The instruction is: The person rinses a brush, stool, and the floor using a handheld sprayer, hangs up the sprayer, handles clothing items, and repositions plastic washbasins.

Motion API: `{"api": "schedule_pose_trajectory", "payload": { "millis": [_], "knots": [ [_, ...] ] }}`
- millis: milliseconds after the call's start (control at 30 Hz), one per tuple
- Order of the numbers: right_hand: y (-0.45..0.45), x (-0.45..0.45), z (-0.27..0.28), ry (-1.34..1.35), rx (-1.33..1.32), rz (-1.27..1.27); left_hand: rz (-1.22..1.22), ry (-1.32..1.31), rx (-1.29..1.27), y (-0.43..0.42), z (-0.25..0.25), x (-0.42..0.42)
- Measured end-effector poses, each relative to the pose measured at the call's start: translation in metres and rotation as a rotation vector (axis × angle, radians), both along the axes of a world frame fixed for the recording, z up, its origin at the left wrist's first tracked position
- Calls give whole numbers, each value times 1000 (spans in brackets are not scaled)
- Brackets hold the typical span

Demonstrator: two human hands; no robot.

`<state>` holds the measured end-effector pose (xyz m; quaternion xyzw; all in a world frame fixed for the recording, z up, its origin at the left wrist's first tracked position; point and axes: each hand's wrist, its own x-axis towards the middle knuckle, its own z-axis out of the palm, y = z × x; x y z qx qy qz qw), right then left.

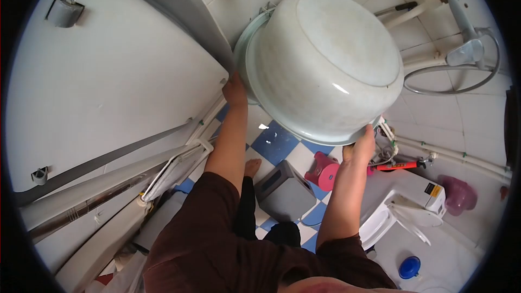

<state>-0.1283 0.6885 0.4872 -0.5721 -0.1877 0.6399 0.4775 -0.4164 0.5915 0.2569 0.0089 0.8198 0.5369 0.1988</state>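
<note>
While a broad white flat panel (114, 81) with metal fittings fills the far left, the left hand (235, 90) sits just beside its edge, closed on the near-left rim of a large, round, glossy, pale greenish-white basin (331, 59); its fingertips are hidden behind. A second pale curved rim (242, 43) shows at that side, close against the first, perhaps a nested basin. The basin is raised in front of the body, tilted with its oval-looking underside facing up, above a blue-and-white tiled floor (274, 141). It looks rigid and fairly light for its bulk, though awkwardly wide; the smooth wall would probably slip under a flat palm, so the flared rim, taken at opposite sides, seems the surest hold. If it is enamel, a knock could chip it. Below stand a grey box-shaped bin (286, 192) and, to its right, a pink plastic stool (327, 173). Farther right, the right hand (362, 145) grips the lower-right rim, thumb on the outer side and fingers partly out of sight beneath. Beyond it are a slim orange-red tube (399, 166), a mauve plastic vessel (458, 194) and a grey shower handle (460, 16) near the wall.
</note>
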Motion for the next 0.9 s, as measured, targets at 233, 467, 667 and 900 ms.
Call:
{"api": "schedule_pose_trajectory", "payload": {
  "millis": [233,467,667,900],
  "knots": [
    [21,8,-109,-62,54,177,43,-27,111,4,-10,-2],
    [-13,12,-209,-227,-284,552,268,-219,350,-29,40,39],
    [-80,60,-235,-216,-354,557,17,-212,57,-94,-21,69],
    [-200,219,-246,-392,-552,438,-303,-388,-60,-134,17,189]
  ]
}}
